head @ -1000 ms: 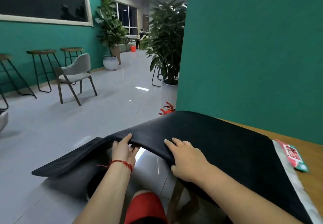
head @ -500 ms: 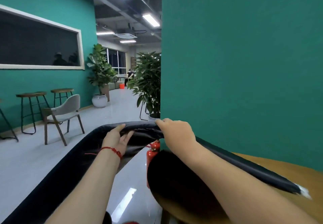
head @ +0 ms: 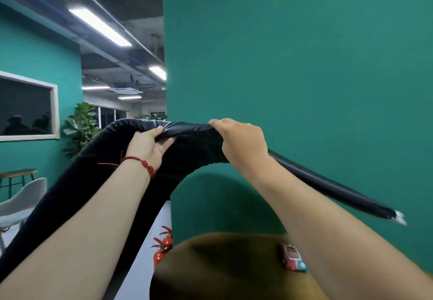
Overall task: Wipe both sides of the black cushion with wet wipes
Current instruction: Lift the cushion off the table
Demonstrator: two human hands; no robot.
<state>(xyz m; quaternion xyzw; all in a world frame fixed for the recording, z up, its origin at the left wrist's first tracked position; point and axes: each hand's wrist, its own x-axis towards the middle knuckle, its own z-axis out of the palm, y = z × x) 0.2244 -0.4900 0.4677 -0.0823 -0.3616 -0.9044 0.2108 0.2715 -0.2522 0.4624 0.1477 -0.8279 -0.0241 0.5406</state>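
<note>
The black cushion (head: 192,149) hangs in the air at chest height, bent into an arch, clear of the table. My left hand (head: 147,145), with a red string bracelet on its wrist, grips its upper edge. My right hand (head: 241,140) grips the same edge a little to the right. One end droops down to the lower left; the other end, with a white tip (head: 398,216), points right in front of the teal wall. A red and green pack of wet wipes (head: 293,258) lies on the wooden table (head: 222,264) below my right forearm.
A teal wall (head: 304,65) stands close behind the table. Red fire extinguishers (head: 162,246) stand on the floor by the table's left edge. A grey chair (head: 21,201), a stool and a potted plant (head: 80,126) are at the left.
Both hands have lifted the cushion from the table up into the air. It now arches between them, and the table top and the wipes pack have come into view below.
</note>
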